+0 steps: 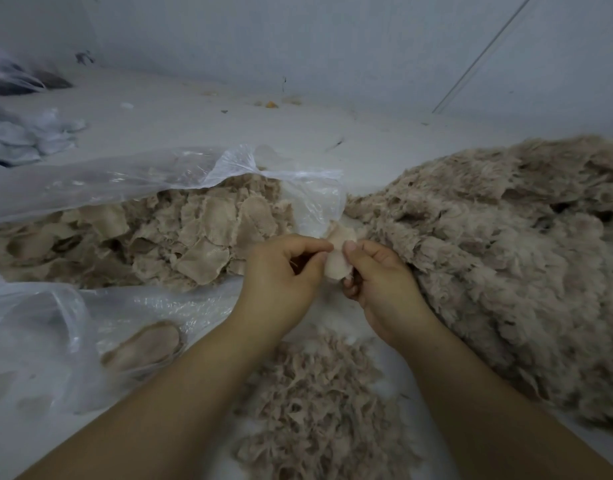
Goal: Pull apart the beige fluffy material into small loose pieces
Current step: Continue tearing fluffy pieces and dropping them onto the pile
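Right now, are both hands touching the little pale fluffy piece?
Touching. The head view shows the left hand and the right hand each pinching the pale piece between thumb and fingers, no gap.

You hold one small pale beige piece [339,252] upright at the centre, pinched on both sides. A large fluffy beige heap [499,258] lies at 3 o'clock, flat rounded pieces [180,233] spill from the bag at 9 o'clock, and a low pile of shredded bits [319,410] sits at 6 o'clock.
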